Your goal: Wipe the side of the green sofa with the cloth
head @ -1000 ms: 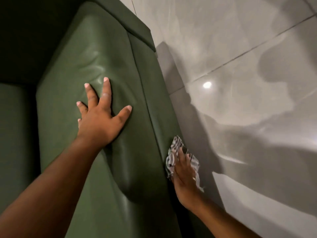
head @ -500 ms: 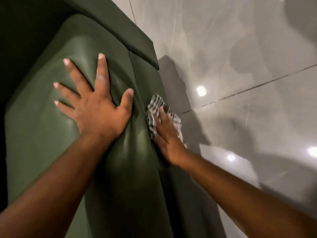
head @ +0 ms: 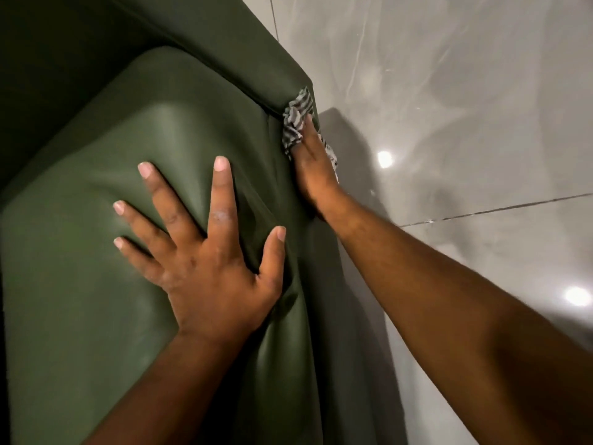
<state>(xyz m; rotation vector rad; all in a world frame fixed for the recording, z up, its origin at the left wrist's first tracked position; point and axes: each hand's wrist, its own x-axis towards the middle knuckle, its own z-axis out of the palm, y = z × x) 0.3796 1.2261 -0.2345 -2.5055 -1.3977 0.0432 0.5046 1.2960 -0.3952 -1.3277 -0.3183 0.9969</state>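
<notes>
The green sofa point(head: 96, 284) fills the left of the view, its padded arm top under me and its outer side dropping away on the right. My left hand point(head: 208, 252) lies flat on the arm top with fingers spread, holding nothing. My right hand point(head: 316, 173) presses a black-and-white checked cloth point(head: 296, 118) against the sofa's outer side, near the far upper corner where the arm meets the back. Most of the cloth is bunched ahead of the fingertips; a strip shows past the hand's right edge.
A glossy grey tiled floor point(head: 465, 107) runs along the sofa's right side, with a dark grout line point(head: 481, 213) and bright light reflections. The sofa's back point(head: 208, 36) rises at the top left.
My right hand has slid the cloth along the sofa's side, away from me, up to the far corner. My left hand stays planted on the arm top while the view has moved closer.
</notes>
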